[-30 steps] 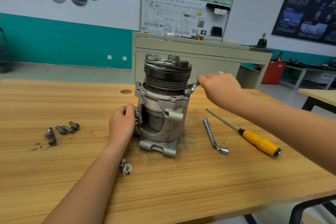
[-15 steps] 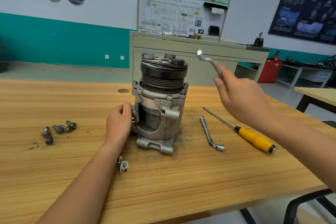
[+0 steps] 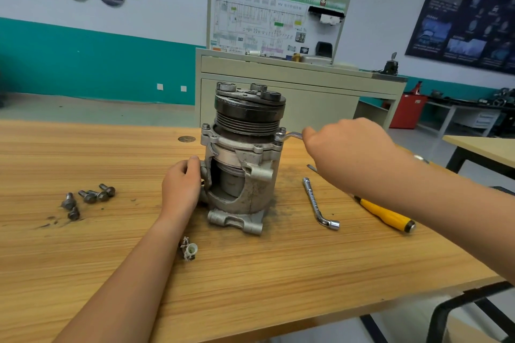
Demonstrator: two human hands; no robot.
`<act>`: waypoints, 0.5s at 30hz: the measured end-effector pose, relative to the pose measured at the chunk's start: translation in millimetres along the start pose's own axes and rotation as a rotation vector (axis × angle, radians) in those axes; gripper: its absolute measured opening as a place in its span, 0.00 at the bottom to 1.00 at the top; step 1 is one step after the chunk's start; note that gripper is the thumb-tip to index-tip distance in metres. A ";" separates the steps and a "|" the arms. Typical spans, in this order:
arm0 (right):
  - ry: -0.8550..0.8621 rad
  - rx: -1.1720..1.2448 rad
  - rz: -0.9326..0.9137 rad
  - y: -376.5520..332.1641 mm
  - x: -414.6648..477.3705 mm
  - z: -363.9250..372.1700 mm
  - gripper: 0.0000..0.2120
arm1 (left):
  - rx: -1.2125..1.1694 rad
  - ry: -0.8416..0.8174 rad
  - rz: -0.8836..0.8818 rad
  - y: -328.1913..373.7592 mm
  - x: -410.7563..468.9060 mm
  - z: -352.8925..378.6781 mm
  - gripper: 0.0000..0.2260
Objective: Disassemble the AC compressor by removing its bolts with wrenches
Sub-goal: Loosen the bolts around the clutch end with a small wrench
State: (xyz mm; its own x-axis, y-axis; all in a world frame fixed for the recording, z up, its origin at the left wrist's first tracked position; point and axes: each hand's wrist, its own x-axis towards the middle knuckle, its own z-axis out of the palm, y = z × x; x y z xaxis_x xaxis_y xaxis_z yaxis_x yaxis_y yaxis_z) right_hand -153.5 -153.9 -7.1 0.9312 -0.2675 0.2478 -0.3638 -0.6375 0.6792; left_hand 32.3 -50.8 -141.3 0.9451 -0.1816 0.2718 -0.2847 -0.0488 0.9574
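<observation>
The grey AC compressor (image 3: 245, 164) stands upright on the wooden table (image 3: 250, 273), its black pulley on top. My left hand (image 3: 181, 186) grips the compressor's left side near the bottom. My right hand (image 3: 345, 153) holds a silver wrench (image 3: 291, 135) whose ring end sits on a bolt (image 3: 280, 136) at the right of the upper flange. Most of the wrench handle is hidden in my fist. Several removed bolts (image 3: 89, 198) lie loose on the table to the left.
An L-shaped socket wrench (image 3: 317, 203) and a yellow-handled screwdriver (image 3: 384, 216) lie right of the compressor. A small white connector part (image 3: 189, 251) lies in front of it. A beige cabinet (image 3: 301, 92) with a training board stands behind the table.
My right hand had lifted the wrench up off the compressor; it has now come back down and the wrench sits on the right flange bolt again. My left hand has stayed put.
</observation>
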 end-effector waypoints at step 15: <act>-0.030 -0.026 -0.072 8.0 5.1 -8.0 0.08 | -0.011 -0.007 -0.024 0.1 -1.1 0.5 0.18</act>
State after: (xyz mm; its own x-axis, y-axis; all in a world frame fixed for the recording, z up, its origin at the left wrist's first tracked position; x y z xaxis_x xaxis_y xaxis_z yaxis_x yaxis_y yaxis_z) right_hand -151.4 -154.5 5.2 0.9536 -0.2435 0.1769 -0.2948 -0.6366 0.7126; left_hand 31.2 -51.0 -141.5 0.9505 -0.1877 0.2478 -0.2599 -0.0424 0.9647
